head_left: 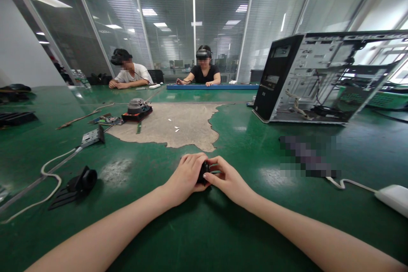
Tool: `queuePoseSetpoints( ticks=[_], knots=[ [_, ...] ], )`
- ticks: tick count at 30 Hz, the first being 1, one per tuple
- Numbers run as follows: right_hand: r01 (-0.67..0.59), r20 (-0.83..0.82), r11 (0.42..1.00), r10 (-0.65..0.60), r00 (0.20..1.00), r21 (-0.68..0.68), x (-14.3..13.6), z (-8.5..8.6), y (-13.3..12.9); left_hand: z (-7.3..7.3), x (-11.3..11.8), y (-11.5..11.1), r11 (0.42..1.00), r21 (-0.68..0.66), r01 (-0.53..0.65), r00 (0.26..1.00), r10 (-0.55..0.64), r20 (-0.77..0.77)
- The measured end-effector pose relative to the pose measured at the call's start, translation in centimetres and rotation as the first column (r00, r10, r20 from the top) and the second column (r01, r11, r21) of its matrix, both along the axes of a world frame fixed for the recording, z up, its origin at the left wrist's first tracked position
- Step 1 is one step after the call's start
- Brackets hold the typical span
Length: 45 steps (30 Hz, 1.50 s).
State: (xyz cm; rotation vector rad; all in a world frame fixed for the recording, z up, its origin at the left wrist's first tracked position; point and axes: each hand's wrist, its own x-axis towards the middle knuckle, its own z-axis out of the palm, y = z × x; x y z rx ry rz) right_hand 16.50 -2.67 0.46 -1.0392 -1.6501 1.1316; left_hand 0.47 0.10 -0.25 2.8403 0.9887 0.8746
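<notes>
Just in front of me, above the green tabletop (178, 229), both my hands meet around a small black part (202, 173). Its kind cannot be made out, since fingers cover most of it. My left hand (186, 176) wraps over it from the left, fingers bent across its top and far side. From the right, my right hand (229, 180) grips its edge between thumb and fingers. To the left lies a black plastic piece (78, 185) with a round opening and a slatted flat end.
An open computer case (277, 80) stands at the right. A blurred dark object (306, 157) is cabled to a white block (393, 197). Left are a metal bracket (92, 136), a round grey part on a dark base (137, 108) and a circuit board (110, 120). Two people sit opposite.
</notes>
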Motion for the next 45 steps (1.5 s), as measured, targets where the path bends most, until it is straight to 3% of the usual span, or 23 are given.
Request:
queuePoseSetpoints(
  ticks=[3,6,14,18,28,35,38,45],
  knots=[
    [-0.004,0.047,0.990,-0.003,0.999,0.143,0.1,-0.1,-0.3,0.1,-0.1,-0.1,1.000,-0.002,0.002,1.000,-0.002,-0.018],
    [0.016,0.044,0.983,-0.024,0.999,0.183,0.1,-0.2,-0.3,0.1,-0.1,-0.1,1.000,0.012,0.004,1.000,-0.004,-0.014],
    [0.017,-0.031,0.999,-0.018,0.999,-0.030,-0.1,-0.6,0.5,0.0,0.0,0.1,1.000,0.013,0.000,1.000,0.001,-0.016],
    [-0.028,0.008,0.999,0.028,1.000,-0.043,-0.1,-0.6,0.4,-0.1,-0.1,0.1,1.000,0.011,-0.002,1.000,0.002,-0.023],
    [0.031,0.089,0.960,-0.058,0.994,0.280,-0.1,-0.3,-0.3,0.1,-0.2,0.0,1.000,-0.018,0.001,0.999,-0.002,-0.034],
    [0.035,0.092,0.996,-0.042,0.995,0.079,-0.2,-0.1,0.0,0.0,-0.1,0.0,1.000,-0.019,-0.006,1.000,0.005,-0.023],
    [0.020,0.134,0.998,-0.028,0.991,0.060,-0.3,0.1,-0.1,0.0,-0.1,0.0,1.000,-0.012,-0.004,1.000,0.004,-0.024],
    [0.032,0.128,0.952,-0.074,0.989,0.304,-0.1,-0.1,-0.5,0.0,-0.2,0.0,1.000,-0.007,0.002,0.999,-0.002,-0.036]
  ],
)
